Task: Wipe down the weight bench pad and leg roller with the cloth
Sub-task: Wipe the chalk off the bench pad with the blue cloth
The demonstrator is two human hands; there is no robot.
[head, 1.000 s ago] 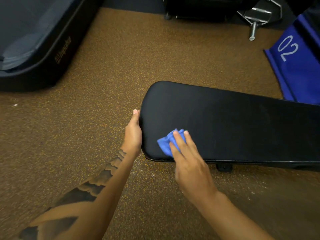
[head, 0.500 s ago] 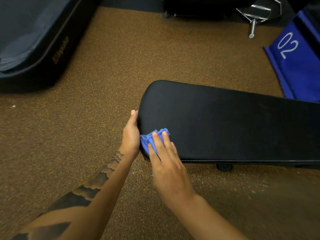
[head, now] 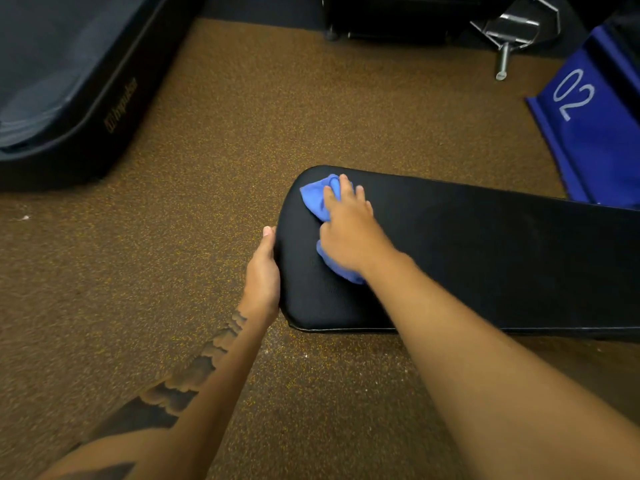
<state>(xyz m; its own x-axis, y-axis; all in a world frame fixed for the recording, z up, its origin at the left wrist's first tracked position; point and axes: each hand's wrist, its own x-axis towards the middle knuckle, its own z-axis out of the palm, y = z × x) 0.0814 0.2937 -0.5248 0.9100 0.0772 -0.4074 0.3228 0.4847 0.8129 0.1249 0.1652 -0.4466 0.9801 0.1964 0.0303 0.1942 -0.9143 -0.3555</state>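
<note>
The black weight bench pad (head: 485, 258) runs from the centre to the right edge, its rounded end pointing left. A crumpled blue cloth (head: 313, 197) lies on the far corner of that rounded end, pressed flat under my right hand (head: 349, 223), with part of it showing below my palm. My left hand (head: 263, 271) rests against the pad's left end, fingers along its side. No leg roller is in view.
Brown speckled rubber flooring (head: 207, 209) surrounds the bench. A large black padded platform (head: 69, 84) fills the top left. A blue mat marked 02 (head: 588, 126) lies at the right, with a metal bar fitting (head: 509, 32) and dark equipment at the top.
My right hand has slid the cloth from the near left corner of the pad across to its far left corner. My left hand has stayed on the pad's end.
</note>
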